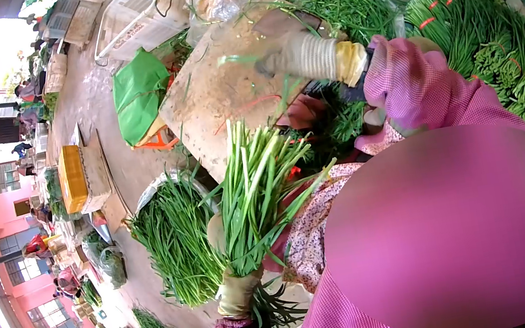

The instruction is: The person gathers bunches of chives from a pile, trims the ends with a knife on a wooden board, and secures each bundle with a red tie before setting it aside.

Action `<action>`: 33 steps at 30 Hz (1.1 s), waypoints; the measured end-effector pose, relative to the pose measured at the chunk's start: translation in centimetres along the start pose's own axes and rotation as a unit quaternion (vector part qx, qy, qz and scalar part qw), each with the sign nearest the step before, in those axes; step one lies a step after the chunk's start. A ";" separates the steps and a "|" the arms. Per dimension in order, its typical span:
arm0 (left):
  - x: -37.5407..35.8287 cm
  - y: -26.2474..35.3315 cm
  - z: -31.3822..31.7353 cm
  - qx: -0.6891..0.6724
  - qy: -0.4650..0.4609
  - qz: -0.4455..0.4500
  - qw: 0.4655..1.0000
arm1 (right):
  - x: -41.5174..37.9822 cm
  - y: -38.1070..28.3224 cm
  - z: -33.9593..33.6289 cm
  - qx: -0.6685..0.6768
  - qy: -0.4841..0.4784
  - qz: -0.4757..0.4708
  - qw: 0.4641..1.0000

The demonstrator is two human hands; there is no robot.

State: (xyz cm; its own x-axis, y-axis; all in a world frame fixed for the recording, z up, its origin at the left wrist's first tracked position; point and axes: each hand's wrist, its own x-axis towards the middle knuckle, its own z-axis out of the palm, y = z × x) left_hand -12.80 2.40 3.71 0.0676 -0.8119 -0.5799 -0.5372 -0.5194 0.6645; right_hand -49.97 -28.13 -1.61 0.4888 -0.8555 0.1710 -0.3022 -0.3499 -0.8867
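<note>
Stalks fill the left hand (235,281), which is in a pale glove and curled around a fat green bunch (251,200) near its leafy end. The bunch is long, and its pale ends point away from that hand, toward the side where the right hand (290,58) is. They reach over the edge of the dirty board (194,109) in view, but I can't tell if they touch it. The right hand, gloved too, is over the board and blurry, so I can't tell how open it is or if it holds something. The bunch lies to its left, and the left hand is much nearer. Past the bunch sits a green heap (175,244). Beyond the board are a green bag (140,94) and a white crate (137,18).
</note>
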 end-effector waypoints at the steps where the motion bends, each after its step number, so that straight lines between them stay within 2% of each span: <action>1: -0.1 0.3 0.0 0.037 -0.013 0.022 0.999 | 0.9 1.8 1.1 -0.058 -0.045 -0.046 0.996; 2: -0.1 0.5 0.0 0.074 -0.026 0.043 0.996 | 0.6 -0.8 0.8 -0.058 -0.043 -0.046 0.996; 4: -0.2 1.1 0.0 0.063 -0.033 0.026 0.997 | -0.9 -8.8 0.2 -0.095 -0.173 0.171 0.965; 6: -0.4 2.0 0.0 0.052 -0.039 0.007 0.998 | -1.2 -9.1 1.2 -0.041 -0.191 0.172 0.966; 8: -0.6 2.8 0.1 -0.011 -0.043 -0.078 0.996 | -0.6 -8.5 2.1 0.011 -0.208 0.173 0.963; 10: -0.4 2.3 0.1 -0.022 -0.052 -0.084 0.995 | 0.3 -7.1 3.0 -0.092 -0.212 0.114 0.966; 11: -0.3 2.2 0.1 -0.033 -0.060 -0.088 0.994 | -1.2 -5.9 2.5 0.033 -0.162 0.035 0.986; 12: -0.3 2.4 0.0 -0.033 -0.061 -0.088 0.994 | -1.6 -7.9 1.5 0.033 -0.161 0.036 0.986; 14: -0.4 2.9 0.0 -0.050 -0.058 -0.090 0.993 | -2.5 -11.5 -0.8 0.011 -0.170 0.182 0.969; 15: -0.4 2.8 0.0 -0.051 -0.060 -0.090 0.993 | -1.5 -9.5 -0.6 0.010 -0.170 0.183 0.968; 16: -0.3 2.7 -0.2 -0.043 -0.077 -0.102 0.991 | 0.7 -5.4 -0.7 -0.109 -0.080 0.158 0.978; 17: -0.2 2.7 -0.3 -0.034 -0.095 -0.114 0.988 | 2.4 -2.6 -1.7 -0.226 0.013 0.130 0.965; 18: 0.0 2.2 -0.4 -0.033 -0.097 -0.111 0.988 | 2.3 -1.8 -4.3 -0.231 0.067 0.091 0.966; 19: 0.1 1.1 -0.4 -0.051 -0.105 -0.087 0.989 | 0.5 -2.9 -5.7 -0.037 0.139 0.143 0.979; 20: -0.1 0.7 -0.3 -0.069 -0.110 -0.064 0.989 | -0.4 -2.5 -6.4 0.159 0.143 0.178 0.961; 21: 0.0 1.1 -0.2 -0.091 -0.139 -0.048 0.985 | 0.0 -2.4 -6.9 -0.155 0.114 0.153 0.969; 22: 0.1 0.8 -0.1 -0.092 -0.138 -0.047 0.985 | 0.2 -2.3 -7.2 -0.453 0.075 0.114 0.881; 23: 0.4 0.1 0.0 -0.098 -0.146 -0.044 0.983 | 0.3 -2.9 -6.4 -0.453 0.076 0.114 0.881; 25: 0.9 -0.2 0.3 -0.094 -0.153 -0.016 0.984 | -0.2 -4.8 -3.7 -0.328 -0.111 0.094 0.934; 26: 0.8 -0.1 0.2 -0.093 -0.154 -0.017 0.984 | -1.4 -6.8 -2.5 -0.179 -0.159 0.099 0.966; 27: 0.8 0.2 0.2 -0.110 -0.161 -0.037 0.980 | -2.2 -8.3 -1.9 -0.025 -0.203 0.101 0.974; 28: 0.8 0.4 0.1 -0.128 -0.167 -0.058 0.976 | -1.8 -6.2 -0.1 0.069 -0.263 0.152 0.950; 30: 0.7 0.4 -0.1 -0.131 -0.168 -0.063 0.975 | -1.0 -4.4 3.1 0.002 -0.292 0.236 0.927; 32: 0.4 0.8 -0.2 -0.084 -0.178 -0.055 0.979 | -1.0 -4.9 4.2 0.041 -0.288 0.232 0.928; 33: 0.2 0.9 0.1 -0.118 -0.176 -0.055 0.976 | -1.1 -5.3 4.5 0.078 -0.283 0.229 0.928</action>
State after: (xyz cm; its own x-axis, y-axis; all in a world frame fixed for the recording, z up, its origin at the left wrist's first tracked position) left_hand -13.32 1.82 4.13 -0.2012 -0.6272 -0.7524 -0.3310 -0.6794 0.6548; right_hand -45.22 -23.63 0.98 0.7030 -0.5482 -0.4531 -0.4834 0.0990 -0.8698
